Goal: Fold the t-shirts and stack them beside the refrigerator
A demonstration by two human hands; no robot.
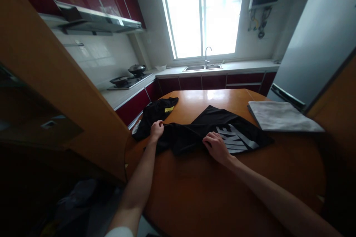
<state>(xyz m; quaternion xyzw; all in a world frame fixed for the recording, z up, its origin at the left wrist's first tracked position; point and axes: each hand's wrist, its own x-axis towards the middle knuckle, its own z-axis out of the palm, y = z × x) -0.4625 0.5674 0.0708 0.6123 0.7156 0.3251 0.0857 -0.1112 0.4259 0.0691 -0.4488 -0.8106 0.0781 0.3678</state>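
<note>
A black garment with large grey NIKE lettering (236, 139) lies spread and partly rumpled across the wooden table; whether it is shorts or a shirt I cannot tell. At its left end, my left hand (157, 130) is closed, pinching the fabric's edge slightly raised. My right hand (217, 147) is closed on the near edge beside the lettering, with the fingertips curled over the cloth. Just beyond my left hand lies a second dark garment (154, 113) with a yellow patch, crumpled at the table's left edge.
The rounded wooden table (194, 192) fills the foreground. A folded light grey cloth (283, 116) rests at its right side. Behind are a sink (204, 67), a stove with pans (128, 81) and a window. A wooden panel (63, 70) stands close on the left, a fridge (319, 37) on the right.
</note>
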